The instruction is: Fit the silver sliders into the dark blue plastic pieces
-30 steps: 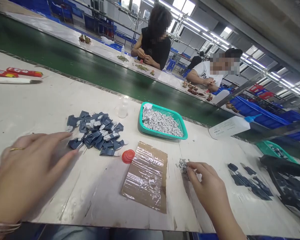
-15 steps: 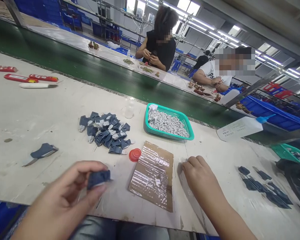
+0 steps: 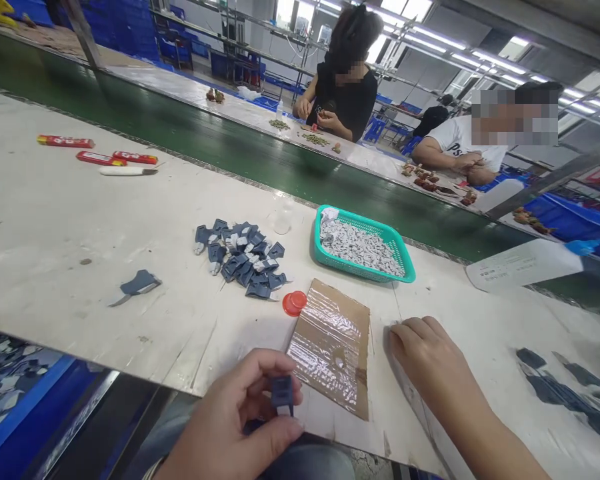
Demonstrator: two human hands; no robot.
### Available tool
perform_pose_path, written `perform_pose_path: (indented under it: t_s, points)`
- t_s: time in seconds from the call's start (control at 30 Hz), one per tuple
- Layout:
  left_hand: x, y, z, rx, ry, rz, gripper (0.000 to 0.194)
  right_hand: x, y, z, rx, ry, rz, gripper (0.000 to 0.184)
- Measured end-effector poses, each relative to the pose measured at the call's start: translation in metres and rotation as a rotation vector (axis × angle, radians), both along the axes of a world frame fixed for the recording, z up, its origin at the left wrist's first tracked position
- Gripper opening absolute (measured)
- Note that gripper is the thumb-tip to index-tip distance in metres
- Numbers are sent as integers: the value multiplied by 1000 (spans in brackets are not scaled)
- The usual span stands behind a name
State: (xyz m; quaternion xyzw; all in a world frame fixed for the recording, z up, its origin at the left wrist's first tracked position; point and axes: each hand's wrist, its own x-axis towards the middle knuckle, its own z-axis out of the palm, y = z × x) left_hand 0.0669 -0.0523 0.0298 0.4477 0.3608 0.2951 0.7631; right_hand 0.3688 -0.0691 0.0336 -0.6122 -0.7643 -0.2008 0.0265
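My left hand (image 3: 240, 417) is at the near edge of the white table (image 3: 55, 220), pinching a small dark blue plastic part (image 3: 282, 393) between thumb and fingers. My right hand (image 3: 425, 357) rests on the table just right of a brown card covered in shiny film (image 3: 333, 343), its fingers curled under; what they hold, if anything, is hidden. A pile of the same dark blue parts (image 3: 243, 257) lies further back, with a red cap (image 3: 295, 303) beside it. A teal basket (image 3: 403, 257) holds several small grey pieces.
One loose blue part (image 3: 137, 285) lies left of the pile. More dark parts (image 3: 560, 390) lie at the right. Red tubes (image 3: 97, 157) and a white one (image 3: 127, 171) sit far left. A blue bin of parts (image 3: 10, 380) is below the table. Two people work across the green conveyor (image 3: 180, 133).
My left hand went to the blue pile, picked up one part and drew it back to the table's near edge. My right hand has curled and settled beside the card.
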Motion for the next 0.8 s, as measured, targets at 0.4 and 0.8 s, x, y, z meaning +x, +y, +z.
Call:
perform_pose_path:
  t_s: [0.4,0.8]
  points:
    - [5,1,4,53,155,-8,31,-61,-19,18,-84,561,137,8]
    - [3,-1,11,154,310,-54,33,-73,-16,-1,-84,285,323,15]
